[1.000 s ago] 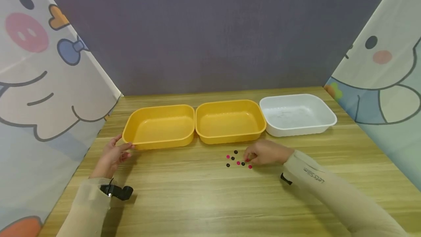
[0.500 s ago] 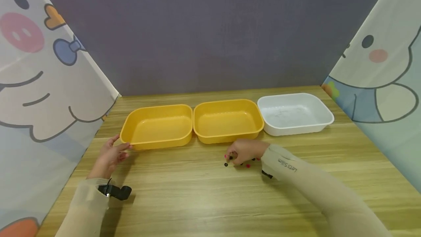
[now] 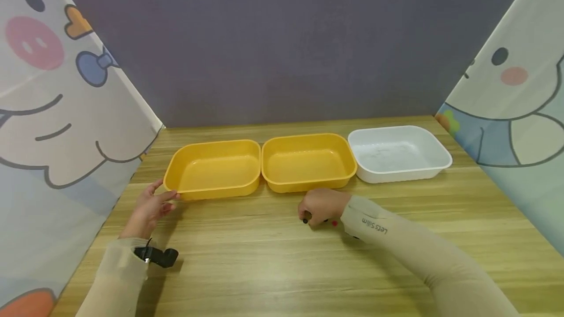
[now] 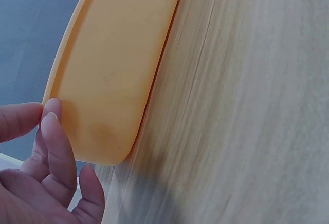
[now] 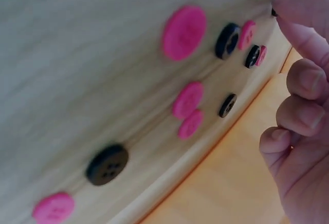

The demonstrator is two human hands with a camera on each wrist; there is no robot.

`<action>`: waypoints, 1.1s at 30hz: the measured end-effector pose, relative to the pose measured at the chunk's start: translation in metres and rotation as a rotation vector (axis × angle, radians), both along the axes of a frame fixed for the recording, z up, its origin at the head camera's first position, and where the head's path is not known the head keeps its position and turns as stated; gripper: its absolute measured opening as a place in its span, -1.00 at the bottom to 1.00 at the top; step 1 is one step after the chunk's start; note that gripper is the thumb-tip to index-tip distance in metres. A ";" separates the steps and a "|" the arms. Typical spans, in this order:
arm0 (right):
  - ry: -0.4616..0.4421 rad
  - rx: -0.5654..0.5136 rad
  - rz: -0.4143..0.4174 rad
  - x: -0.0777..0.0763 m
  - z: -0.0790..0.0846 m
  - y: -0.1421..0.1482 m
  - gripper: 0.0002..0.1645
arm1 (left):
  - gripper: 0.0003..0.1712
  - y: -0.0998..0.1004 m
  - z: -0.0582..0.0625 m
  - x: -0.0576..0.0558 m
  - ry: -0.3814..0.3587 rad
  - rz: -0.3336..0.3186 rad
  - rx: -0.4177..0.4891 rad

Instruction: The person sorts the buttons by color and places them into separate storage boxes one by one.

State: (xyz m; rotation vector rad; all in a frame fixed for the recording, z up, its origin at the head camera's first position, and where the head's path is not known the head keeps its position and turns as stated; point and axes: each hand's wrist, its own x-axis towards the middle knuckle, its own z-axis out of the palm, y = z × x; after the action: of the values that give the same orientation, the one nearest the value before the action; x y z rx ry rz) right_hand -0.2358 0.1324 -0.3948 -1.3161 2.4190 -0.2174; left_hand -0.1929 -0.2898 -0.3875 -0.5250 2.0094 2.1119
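Note:
My left hand pinches the near left corner of the left yellow tray; in the left wrist view its thumb and fingers meet at the rim. Over the small buttons, just in front of the middle yellow tray, is my right hand. Its thumb and forefinger pinch a black button, mostly covered by the fingertips in the right wrist view. Several pink buttons and black buttons lie on the table beside it; in the head view this hand hides most of them.
A white tray stands to the right of the two yellow ones, all in a row on the wooden table. A dark grey panel rises behind, and printed cartoon cloths flank both sides.
My right hand has moved left across the buttons, from the right side of the group to a black button at its left end. My left hand stays at the tray corner.

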 end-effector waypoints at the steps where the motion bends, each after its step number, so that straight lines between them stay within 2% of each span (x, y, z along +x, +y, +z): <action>1: 0.009 0.001 0.008 0.000 -0.001 0.000 -0.85 | -0.05 0.000 0.000 0.000 0.001 -0.001 -0.003; 9: 0.050 0.014 0.050 -0.002 0.000 -0.003 -0.90 | -0.07 0.001 0.000 0.000 -0.004 0.013 -0.010; 16: 0.083 0.016 0.083 -0.003 0.001 -0.003 -0.88 | -0.06 0.001 0.001 -0.001 -0.006 0.022 -0.006; 26: 0.138 0.079 0.136 -0.001 0.004 -0.009 -0.59 | -0.06 0.002 0.002 -0.001 -0.012 0.024 -0.023; 33: 0.172 0.120 0.151 0.000 0.004 -0.013 -0.58 | -0.04 0.002 0.001 0.000 -0.011 0.022 -0.014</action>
State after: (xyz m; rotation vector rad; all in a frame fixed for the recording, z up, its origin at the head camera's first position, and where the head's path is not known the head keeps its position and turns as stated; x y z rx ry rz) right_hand -0.2358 0.1190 -0.3907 -1.5085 2.4123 0.0835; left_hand -0.1933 -0.2874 -0.3864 -0.5624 2.0233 2.1035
